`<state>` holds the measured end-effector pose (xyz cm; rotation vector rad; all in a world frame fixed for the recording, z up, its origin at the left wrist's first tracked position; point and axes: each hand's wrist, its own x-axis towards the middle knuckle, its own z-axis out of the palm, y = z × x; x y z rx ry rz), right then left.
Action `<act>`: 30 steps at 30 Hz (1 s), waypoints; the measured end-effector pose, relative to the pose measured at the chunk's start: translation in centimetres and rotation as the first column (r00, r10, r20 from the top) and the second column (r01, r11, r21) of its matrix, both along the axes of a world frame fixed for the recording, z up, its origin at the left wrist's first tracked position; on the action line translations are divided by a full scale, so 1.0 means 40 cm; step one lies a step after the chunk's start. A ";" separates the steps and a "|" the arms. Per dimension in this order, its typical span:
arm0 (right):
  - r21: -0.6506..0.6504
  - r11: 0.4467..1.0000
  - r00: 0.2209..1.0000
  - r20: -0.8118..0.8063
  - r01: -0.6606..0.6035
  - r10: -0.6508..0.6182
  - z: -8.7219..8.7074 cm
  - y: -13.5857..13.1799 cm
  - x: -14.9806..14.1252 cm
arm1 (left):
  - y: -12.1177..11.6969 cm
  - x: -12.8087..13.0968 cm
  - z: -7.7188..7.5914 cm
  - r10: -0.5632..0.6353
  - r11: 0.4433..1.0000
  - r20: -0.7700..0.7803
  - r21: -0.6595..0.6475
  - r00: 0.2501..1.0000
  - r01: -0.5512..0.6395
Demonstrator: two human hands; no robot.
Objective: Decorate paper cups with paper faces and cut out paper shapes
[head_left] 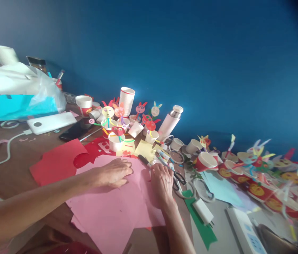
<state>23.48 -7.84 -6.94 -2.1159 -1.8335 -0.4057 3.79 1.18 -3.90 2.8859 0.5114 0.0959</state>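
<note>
Overlapping sheets of pink paper lie on the brown table in front of me. My left hand rests on the upper part of the paper, its fingers bent and closed against it. Close by on the right, my right hand is also closed at the sheets' right side; its fingertips are partly hidden. A pair of scissors with black handles lies just beyond the right hand, beside several pens. Red paper with a round cut-out sits left of the pink sheets.
Paper cups with paper-faced figures stand behind the sheets, near a pale thermos. More decorated cups crowd the right. A white charger, green paper and power strip lie at right; a black phone lies left.
</note>
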 end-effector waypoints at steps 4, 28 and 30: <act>-0.015 1.000 1.000 0.000 -0.011 0.011 -0.002 0.000 0.003 | -0.003 0.021 -0.034 0.164 0.986 0.022 0.002 0.986 -0.164; 0.148 0.896 0.876 -0.197 -0.418 0.441 -0.005 -0.011 -0.065 | 0.166 -0.135 0.009 0.684 0.730 0.086 -0.103 0.725 -0.676; 0.131 0.867 0.838 -0.220 -0.481 0.498 0.011 -0.015 -0.087 | 0.207 -0.173 0.005 0.746 0.666 0.068 -0.065 0.663 -0.743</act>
